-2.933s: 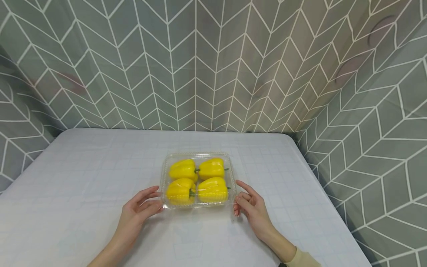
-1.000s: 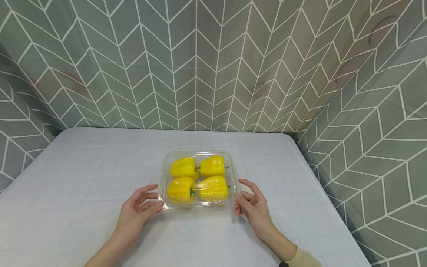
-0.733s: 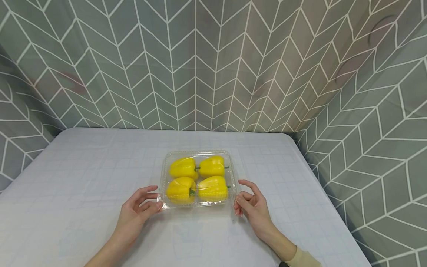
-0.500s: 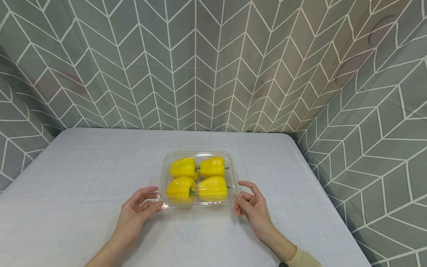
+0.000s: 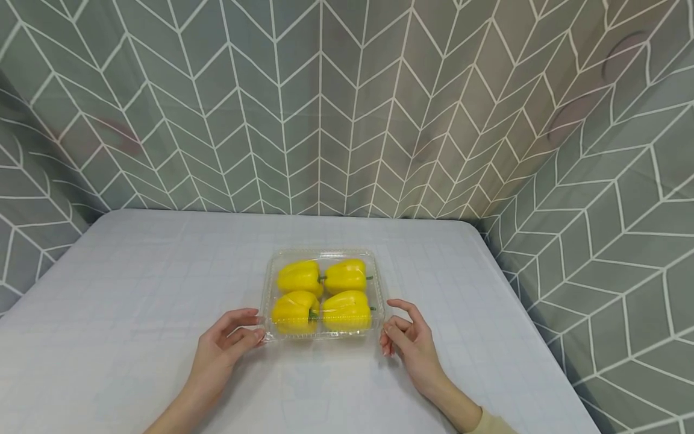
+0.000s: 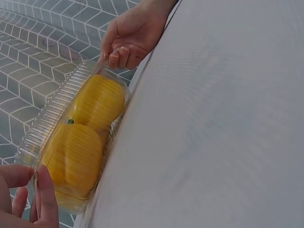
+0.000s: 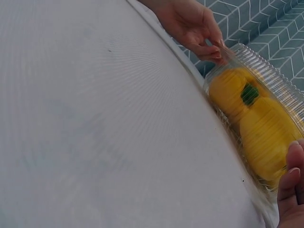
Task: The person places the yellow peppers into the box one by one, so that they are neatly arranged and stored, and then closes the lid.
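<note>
A clear plastic clamshell box (image 5: pixel 322 253) with ribbed edges stands in the middle of the table in the head view, its lid down. Inside lie several yellow bell peppers (image 5: pixel 347 310) with green stems, in two rows. At the box's front left corner, my left hand (image 5: pixel 225 340) pinches the rim between thumb and fingers; the left wrist view shows these fingers (image 6: pixel 46 194) on the edge. My right hand (image 5: pixel 414 340) pinches the front right corner, its index finger stretched out along the side. Both wrist views show the box's front wall (image 7: pixel 266 137) with two peppers behind it.
A white cloth with faint grid lines covers the table (image 5: pixel 162 271). Grey curtains (image 5: pixel 320 120) with a white chevron pattern hang behind it and at both sides.
Both hands keep their hold at the corners. The box and hands sit very slightly lower in the head view than half a second ago; the view itself has shifted a little too.
</note>
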### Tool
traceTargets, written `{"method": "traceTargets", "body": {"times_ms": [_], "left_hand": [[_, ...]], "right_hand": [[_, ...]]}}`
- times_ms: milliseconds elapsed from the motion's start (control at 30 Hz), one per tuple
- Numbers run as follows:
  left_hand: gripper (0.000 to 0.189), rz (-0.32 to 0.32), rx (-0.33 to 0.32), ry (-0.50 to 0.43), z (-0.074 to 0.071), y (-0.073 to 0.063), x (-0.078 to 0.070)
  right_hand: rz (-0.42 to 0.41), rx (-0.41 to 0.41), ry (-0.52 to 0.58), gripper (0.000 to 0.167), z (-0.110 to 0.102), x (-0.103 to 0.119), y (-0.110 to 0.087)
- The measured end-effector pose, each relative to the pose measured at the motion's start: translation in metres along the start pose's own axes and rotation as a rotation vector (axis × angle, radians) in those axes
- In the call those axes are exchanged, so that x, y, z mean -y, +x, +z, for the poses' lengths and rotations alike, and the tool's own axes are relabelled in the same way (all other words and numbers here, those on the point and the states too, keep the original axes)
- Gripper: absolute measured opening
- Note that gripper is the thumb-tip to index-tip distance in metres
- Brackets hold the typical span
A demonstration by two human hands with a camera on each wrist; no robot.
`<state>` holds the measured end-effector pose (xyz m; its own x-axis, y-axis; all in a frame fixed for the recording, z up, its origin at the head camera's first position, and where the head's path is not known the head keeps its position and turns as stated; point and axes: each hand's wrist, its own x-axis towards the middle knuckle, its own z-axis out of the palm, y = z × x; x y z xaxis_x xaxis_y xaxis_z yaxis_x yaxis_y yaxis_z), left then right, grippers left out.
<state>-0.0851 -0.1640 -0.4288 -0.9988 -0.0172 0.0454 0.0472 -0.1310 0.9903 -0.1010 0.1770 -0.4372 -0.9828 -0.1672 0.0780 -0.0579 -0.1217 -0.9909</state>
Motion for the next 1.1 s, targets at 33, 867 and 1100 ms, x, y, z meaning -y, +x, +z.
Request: {"method": "traceTargets", "body": {"times_ms": [33,867,1100], "left_hand": [[0.041,-0.002,-0.001,-0.004,0.000,0.000,0.000],[0.040,0.047,-0.009,0.092,-0.002,-0.003,0.007],[0.029,0.112,-0.099,0.275,-0.002,0.001,-0.004]], "right_hand": [[0.004,-0.003,0.001,0.049,0.000,0.000,-0.001],[-0.033,-0.327,-0.199,0.028,-0.001,0.000,0.000],[-0.131,-0.432,-0.513,0.028,-0.014,0.014,0.003]]}}
